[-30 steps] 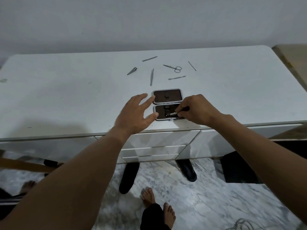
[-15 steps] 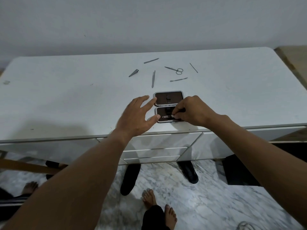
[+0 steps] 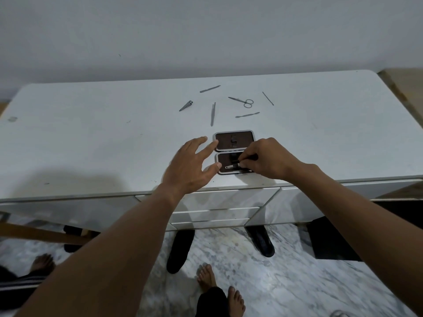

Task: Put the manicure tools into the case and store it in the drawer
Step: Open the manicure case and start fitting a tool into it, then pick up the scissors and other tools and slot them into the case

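An open case (image 3: 234,143) lies near the front edge of a white desk (image 3: 91,138); the right hand (image 3: 266,160) has its fingers pinched on a small metal tool (image 3: 231,166) in the nearer half; the left hand (image 3: 191,167), fingers spread, rests at the case's left side; scissors (image 3: 242,101) and other tools lie scattered farther back.

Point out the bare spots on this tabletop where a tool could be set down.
Bare: the wide stretch of the white tabletop left of the left hand, and the stretch right of the right hand. Crowded: behind the open brown-lined case, where the small metal scissors, nail clipper and thin metal files lie scattered.
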